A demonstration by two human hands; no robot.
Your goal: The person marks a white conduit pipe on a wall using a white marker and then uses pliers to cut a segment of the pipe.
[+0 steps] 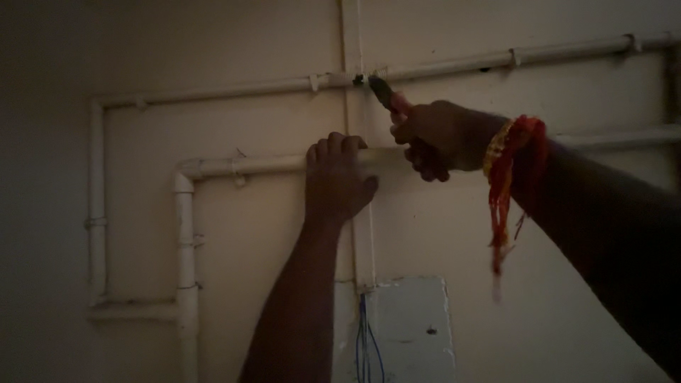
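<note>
As my left hand [339, 177] curls over the lower white conduit [241, 166] on the dim wall [553, 298], my right hand [433, 138] grips red-handled pliers [386, 93], their tip at the upper conduit [454, 69] junction.

Two hands [339, 177], one pliers [389, 96] (red-handled), one wall box [411, 326].

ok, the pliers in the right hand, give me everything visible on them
The pliers look like a small hand tool with red grips and dark metal jaws. The right hand wraps the handles, hiding most of them. The tool tilts up and left, its tip at the upper white conduit where that meets a vertical conduit on the wall. Whether the jaws are closed on anything is too dim to tell.
</note>
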